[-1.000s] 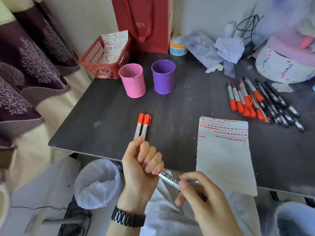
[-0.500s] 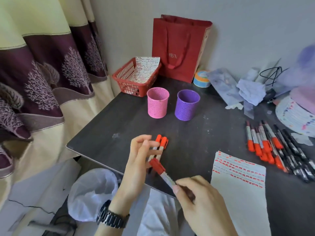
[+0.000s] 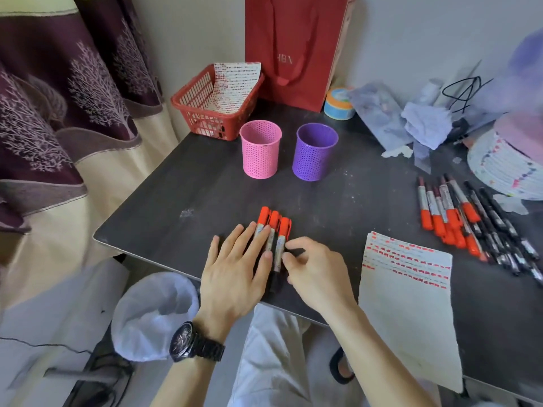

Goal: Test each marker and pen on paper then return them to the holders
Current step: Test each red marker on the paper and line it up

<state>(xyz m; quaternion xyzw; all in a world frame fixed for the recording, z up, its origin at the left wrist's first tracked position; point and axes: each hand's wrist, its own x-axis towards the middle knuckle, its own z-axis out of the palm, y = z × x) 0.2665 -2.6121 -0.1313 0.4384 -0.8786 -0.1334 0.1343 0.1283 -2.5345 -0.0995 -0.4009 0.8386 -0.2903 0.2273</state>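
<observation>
- My left hand (image 3: 235,268) lies flat, fingers straight across two orange-capped markers (image 3: 266,227).
- My right hand (image 3: 314,268), fingers curled, touches the third marker (image 3: 282,239) beside them.
- Pink holder (image 3: 260,148) and purple holder (image 3: 316,151) stand farther back.

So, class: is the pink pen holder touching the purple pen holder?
Apart. The head view shows a strip of dark table between the pink pen holder and the purple pen holder.
</observation>
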